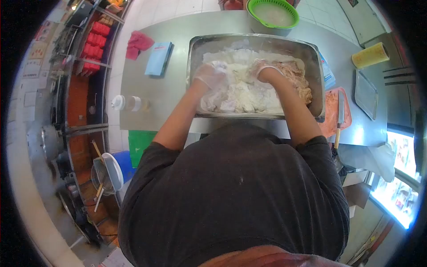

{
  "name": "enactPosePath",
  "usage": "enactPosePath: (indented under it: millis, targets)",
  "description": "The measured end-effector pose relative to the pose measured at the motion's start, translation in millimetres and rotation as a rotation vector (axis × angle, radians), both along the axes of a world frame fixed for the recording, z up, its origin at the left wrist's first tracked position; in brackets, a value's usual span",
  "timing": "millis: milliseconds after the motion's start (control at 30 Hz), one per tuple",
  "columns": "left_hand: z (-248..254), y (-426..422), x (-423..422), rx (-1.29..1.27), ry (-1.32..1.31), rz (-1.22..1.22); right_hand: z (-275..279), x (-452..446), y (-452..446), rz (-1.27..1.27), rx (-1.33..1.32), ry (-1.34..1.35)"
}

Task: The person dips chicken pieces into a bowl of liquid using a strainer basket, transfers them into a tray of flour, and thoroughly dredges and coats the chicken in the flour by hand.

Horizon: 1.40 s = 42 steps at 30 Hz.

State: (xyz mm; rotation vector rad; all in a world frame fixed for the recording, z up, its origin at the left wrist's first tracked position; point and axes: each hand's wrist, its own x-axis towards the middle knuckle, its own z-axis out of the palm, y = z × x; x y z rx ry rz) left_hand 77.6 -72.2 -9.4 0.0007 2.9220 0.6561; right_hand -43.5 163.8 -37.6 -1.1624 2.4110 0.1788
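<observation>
A large metal tray (255,41) holds white flour (242,80) with floured pieces in its lower part. Raw, marinated-looking meat (296,78) lies at the tray's right side. My left hand (212,75), in a clear plastic glove, is in the flour near the left wall. My right hand (264,69), gloved the same way, reaches into the flour beside the meat. Flour and the loose gloves blur the fingers of both hands, so I cannot make out whether they grip anything.
On the steel table (173,100) are a blue box (158,58), a pink cloth (139,43) and a clear bottle (131,103). To the right are an orange-red board (331,111), a knife (340,111), a small tray (365,94) and a yellow roll (370,55). A green basket (253,13) stands behind.
</observation>
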Motion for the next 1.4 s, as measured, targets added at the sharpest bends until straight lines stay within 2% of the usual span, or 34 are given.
enactPosePath:
  millis: [67,100,167,200,267,300,367,467,600,667,700,767,800,867,900,967,1000,1067,1100,1167,1200,1233,1267,1300,1367,1400]
  targets:
    - [12,-9,-2,-0.01,0.168,0.09,43,9,14,-0.04,0.051,-0.01]
    - [30,-4,-2,-0.008,0.165,0.094,72,20,17,-0.037,0.054,-0.012]
    - [76,16,3,-0.066,0.159,0.08,121,47,9,-0.537,-0.267,0.005]
    - [86,26,6,-0.064,0.16,0.08,122,48,0,-0.537,-0.265,0.006]
    - [96,45,5,-0.124,0.251,-0.132,121,48,-15,-0.429,-0.319,-0.002]
    - [97,49,-1,-0.124,0.257,-0.135,129,50,-17,-0.432,-0.32,0.004]
    - [95,54,-12,-0.056,0.153,-0.058,148,56,-15,-0.451,-0.439,-0.032]
    - [111,46,-12,0.003,0.208,0.0,85,20,5,-0.304,-0.345,0.076]
    - [91,46,-20,0.158,0.219,0.054,108,26,17,-0.447,-0.253,0.071]
    - [87,65,-25,0.247,0.153,0.147,126,36,9,-0.3,-0.385,0.066]
    - [92,65,-25,0.248,0.153,0.148,121,34,11,-0.299,-0.384,0.066]
    - [102,64,-26,0.547,0.029,0.217,110,31,20,-0.35,-0.651,0.079]
    - [98,56,-28,0.548,0.029,0.219,114,28,24,-0.348,-0.65,0.077]
    - [85,30,-33,-0.24,0.557,-0.354,130,20,33,-0.289,-0.401,0.163]
    - [83,28,-33,-0.238,0.556,-0.353,120,17,37,-0.289,-0.4,0.163]
    - [80,27,-31,-0.226,0.547,-0.29,89,8,39,-0.445,-0.503,0.24]
    - [75,35,-31,-0.225,0.547,-0.287,93,12,35,-0.443,-0.501,0.24]
    - [66,59,-36,0.963,-0.058,0.308,111,27,20,-0.295,-0.661,0.175]
    - [74,62,-33,0.965,-0.05,0.304,113,31,16,-0.291,-0.662,0.184]
    - [97,70,-27,0.489,0.041,0.176,117,36,13,-0.434,-0.714,0.045]
    - [87,62,-28,0.492,0.051,0.176,131,38,17,-0.362,-0.567,0.095]
    - [65,45,-27,0.181,0.214,-0.05,128,32,22,-0.357,-0.569,0.107]
    - [51,33,-29,-0.139,0.373,-0.27,115,24,31,-0.244,-0.509,0.252]
    - [50,29,-30,-0.141,0.389,-0.268,105,13,39,-0.132,-0.445,0.395]
    - [49,29,-22,-0.2,0.416,-0.231,111,-8,48,-0.12,-0.545,0.404]
    - [39,29,-20,-0.197,0.428,-0.23,129,-9,54,-0.245,-0.652,0.317]
